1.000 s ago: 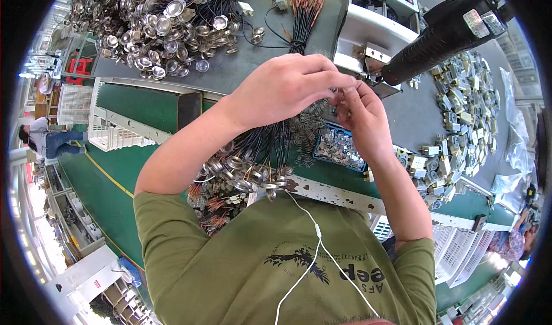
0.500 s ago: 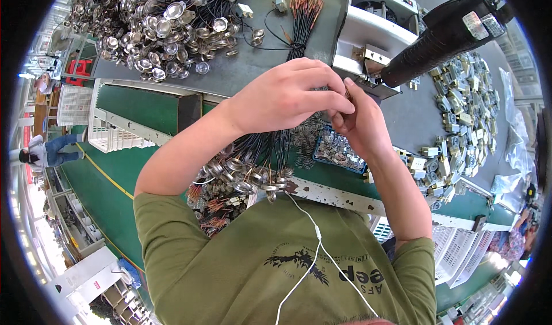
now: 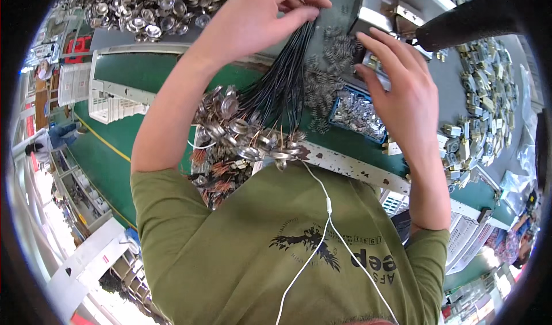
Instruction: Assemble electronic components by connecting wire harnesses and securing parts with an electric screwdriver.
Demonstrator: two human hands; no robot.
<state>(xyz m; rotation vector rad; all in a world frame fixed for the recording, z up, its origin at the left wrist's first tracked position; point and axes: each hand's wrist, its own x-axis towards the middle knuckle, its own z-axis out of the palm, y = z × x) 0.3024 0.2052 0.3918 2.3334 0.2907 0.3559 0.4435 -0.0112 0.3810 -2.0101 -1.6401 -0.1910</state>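
My left hand is over the upper part of a bundle of black wires. Its thumb and forefinger come close together in a loose pinch; what lies between them, if anything, I cannot make out. Metal round caps hang at the bundle's near end. To the right, my right hand is open, fingers spread and bent. Its fingertips are near a heap of small wire springs and above a blue tray of small metal parts.
A large heap of round metal caps lies at the far left. A metal fixture and a black cylindrical tool stand at the far right. Many pale plug-like parts cover the right side. The bench's chipped white edge runs before me.
My hands, together before, are now apart. The left has moved up and left over the wires. The right has moved right, and its fingers have spread. The view has shifted slightly.
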